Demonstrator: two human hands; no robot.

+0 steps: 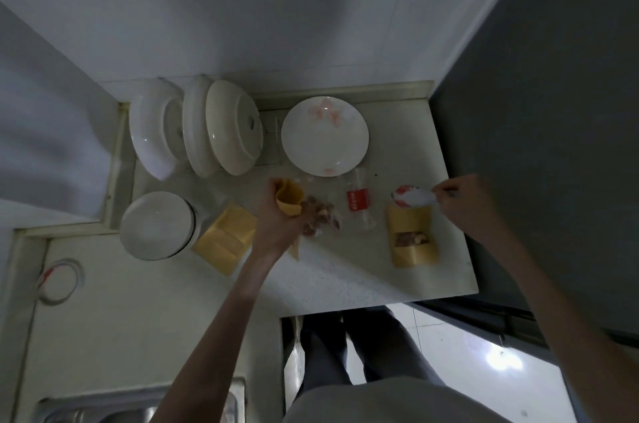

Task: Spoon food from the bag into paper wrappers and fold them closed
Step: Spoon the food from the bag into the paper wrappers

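Note:
My left hand (pixel 276 218) grips a yellow paper wrapper (pixel 289 198) held open like a cone above the counter. Just right of it lies a clear plastic bag of brownish food pieces (pixel 320 219). My right hand (pixel 465 203) holds a white spoon with a red pattern (pixel 413 196) by its handle, bowl pointing left, above a brown paper pouch with a window showing food (pixel 412 236). A stack of flat yellow wrappers (pixel 226 236) lies left of my left wrist.
Several white plates and bowls lean in a rack (pixel 207 127) at the back. A flowered plate (pixel 325 135) lies flat and an upturned bowl (pixel 157 225) sits left. A clear packet with a red label (pixel 358 204) lies mid-counter. Sink (pixel 103 412) at bottom left; dark appliance (pixel 539 146) on the right.

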